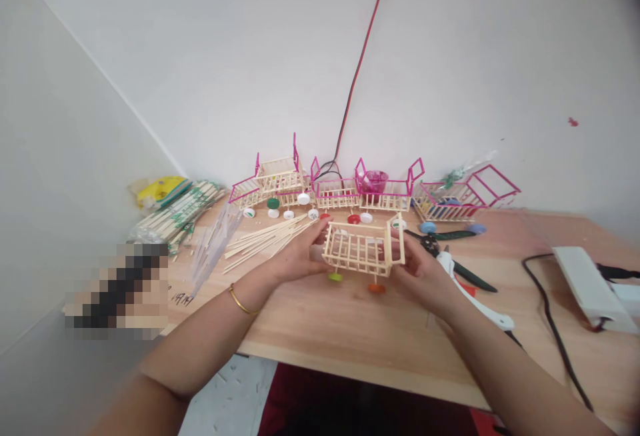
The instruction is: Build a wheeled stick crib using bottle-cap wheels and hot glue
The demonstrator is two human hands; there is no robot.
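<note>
Between my two hands is a small toy cart (356, 253) built from pale wooden sticks, with a frame-like handle standing up at its right end. A lime green wheel (335, 277) and an orange wheel (377, 288) show beneath it. My left hand (307, 249) grips the cart's left end, fingertips partly behind it. At the right end, my right hand (417, 266) has its fingers closed on the cart near the handle. White glue gun (473, 293) and pruning shears (463, 266) lie just beyond my right hand. Loose wooden sticks (267, 239) are by my left hand.
Along the wall stand several similar carts (385, 196) with magenta-painted edges, and a magenta-stained cup (375, 184). Packaged sticks (180, 213) and a yellow bag (161, 192) sit at the left. A white power strip (593, 289) and black cable (553, 329) lie on the right.
</note>
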